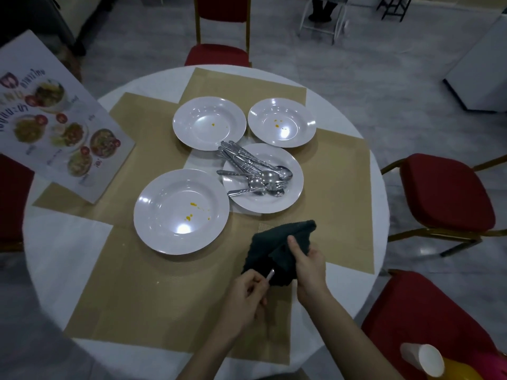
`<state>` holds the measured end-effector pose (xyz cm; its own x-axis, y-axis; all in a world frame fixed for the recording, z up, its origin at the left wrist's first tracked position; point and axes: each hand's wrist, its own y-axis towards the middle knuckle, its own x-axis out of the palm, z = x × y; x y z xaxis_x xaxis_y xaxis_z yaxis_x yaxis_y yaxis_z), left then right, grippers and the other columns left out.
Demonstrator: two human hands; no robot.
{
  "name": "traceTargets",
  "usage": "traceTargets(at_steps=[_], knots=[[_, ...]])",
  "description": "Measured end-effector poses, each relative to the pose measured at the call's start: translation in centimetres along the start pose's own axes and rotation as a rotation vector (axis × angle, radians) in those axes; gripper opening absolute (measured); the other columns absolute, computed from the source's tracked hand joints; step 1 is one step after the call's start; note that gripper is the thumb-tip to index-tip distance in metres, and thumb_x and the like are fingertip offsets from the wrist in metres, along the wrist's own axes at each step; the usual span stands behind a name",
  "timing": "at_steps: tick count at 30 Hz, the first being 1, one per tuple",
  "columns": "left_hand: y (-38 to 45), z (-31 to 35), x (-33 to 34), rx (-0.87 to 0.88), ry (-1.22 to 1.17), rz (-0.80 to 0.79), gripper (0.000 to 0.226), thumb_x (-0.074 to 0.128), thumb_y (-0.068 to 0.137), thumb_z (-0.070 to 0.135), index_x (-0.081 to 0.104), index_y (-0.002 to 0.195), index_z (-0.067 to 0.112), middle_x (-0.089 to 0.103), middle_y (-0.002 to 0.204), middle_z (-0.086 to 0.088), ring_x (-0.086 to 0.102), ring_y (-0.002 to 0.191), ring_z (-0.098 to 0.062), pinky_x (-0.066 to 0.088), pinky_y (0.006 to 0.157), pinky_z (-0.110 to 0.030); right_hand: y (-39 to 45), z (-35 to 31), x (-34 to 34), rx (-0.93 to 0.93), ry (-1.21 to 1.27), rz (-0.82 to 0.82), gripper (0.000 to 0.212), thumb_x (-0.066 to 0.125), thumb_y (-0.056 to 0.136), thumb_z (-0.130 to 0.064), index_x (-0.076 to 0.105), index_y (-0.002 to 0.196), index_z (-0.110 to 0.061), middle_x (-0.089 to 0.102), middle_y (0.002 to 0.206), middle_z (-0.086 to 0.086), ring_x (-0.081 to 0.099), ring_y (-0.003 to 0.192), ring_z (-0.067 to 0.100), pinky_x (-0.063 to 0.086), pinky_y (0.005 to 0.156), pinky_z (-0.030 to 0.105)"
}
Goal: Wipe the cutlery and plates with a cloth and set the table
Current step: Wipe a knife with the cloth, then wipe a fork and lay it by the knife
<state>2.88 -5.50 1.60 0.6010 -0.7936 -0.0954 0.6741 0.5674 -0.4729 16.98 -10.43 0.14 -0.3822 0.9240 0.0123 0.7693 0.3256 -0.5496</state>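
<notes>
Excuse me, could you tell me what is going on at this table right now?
A person is wiping a piece of cutlery: the left hand holds its handle while the right hand wraps a dark cloth around the other end. The remaining spoons and forks lie piled on one white plate. Three other plates, the nearest and the two far ones, show small orange spots, so they appear not yet wiped. Tan placemats cover the round table.
</notes>
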Motion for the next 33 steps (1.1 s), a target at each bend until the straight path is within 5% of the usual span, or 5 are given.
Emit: traceTargets(at_steps=[8, 14, 23, 27, 33], knots=[[-0.1, -2.9, 1.8, -0.104, -0.129, 0.165, 0.018, 0.053, 0.097, 0.009, 0.058, 0.079, 0.007, 0.059, 0.061, 0.000, 0.051, 0.051, -0.004, 0.041, 0.050, -0.016, 4.9, -2.3, -3.4, -0.047, -0.006, 0.095, 0.029, 0.070, 0.088, -0.023, 0.064, 0.106, -0.002, 0.070, 0.097, 0.008, 0.066, 0.091, 0.022, 0.054, 0.073, 0.030], [0.7, -6.0, 1.5, 0.020, 0.258, 0.553, 0.027, 0.058, 0.093, 0.010, 0.057, 0.074, 0.029, 0.059, 0.077, 0.004, 0.056, 0.073, -0.006, 0.042, 0.063, -0.019, 4.8, -1.5, -4.8, -0.202, -0.187, -0.047, 0.024, 0.066, 0.090, -0.021, 0.066, 0.105, -0.003, 0.072, 0.097, 0.006, 0.069, 0.089, 0.017, 0.058, 0.070, 0.026], [0.8, -7.7, 2.6, 0.038, 0.483, 0.706, 0.009, 0.054, 0.096, 0.017, 0.059, 0.090, 0.022, 0.054, 0.083, 0.007, 0.051, 0.075, -0.009, 0.042, 0.063, -0.021, 4.4, -0.2, -5.3, -0.190, -0.160, -0.190, 0.009, 0.062, 0.093, -0.017, 0.066, 0.100, -0.018, 0.073, 0.095, -0.003, 0.070, 0.085, 0.006, 0.056, 0.066, 0.019], [1.1, -8.8, 1.7, 0.010, 0.782, 0.789, 0.014, 0.062, 0.087, 0.007, 0.056, 0.077, 0.013, 0.050, 0.074, -0.001, 0.047, 0.065, -0.019, 0.046, 0.055, -0.038, 4.6, -0.4, -5.3, -0.160, -0.140, -0.217, 0.008, 0.061, 0.094, -0.018, 0.066, 0.098, -0.021, 0.073, 0.094, -0.004, 0.070, 0.085, 0.007, 0.056, 0.066, 0.019], [1.5, -8.1, 0.3, 0.022, 0.955, 0.776, 0.027, 0.074, 0.078, 0.013, 0.051, 0.065, 0.014, 0.047, 0.066, -0.001, 0.043, 0.061, -0.021, 0.037, 0.056, -0.033, 5.0, -0.3, -5.4, -0.129, -0.162, -0.243, 0.013, 0.062, 0.093, -0.019, 0.068, 0.101, -0.012, 0.074, 0.094, 0.000, 0.071, 0.085, 0.010, 0.055, 0.063, 0.017]])
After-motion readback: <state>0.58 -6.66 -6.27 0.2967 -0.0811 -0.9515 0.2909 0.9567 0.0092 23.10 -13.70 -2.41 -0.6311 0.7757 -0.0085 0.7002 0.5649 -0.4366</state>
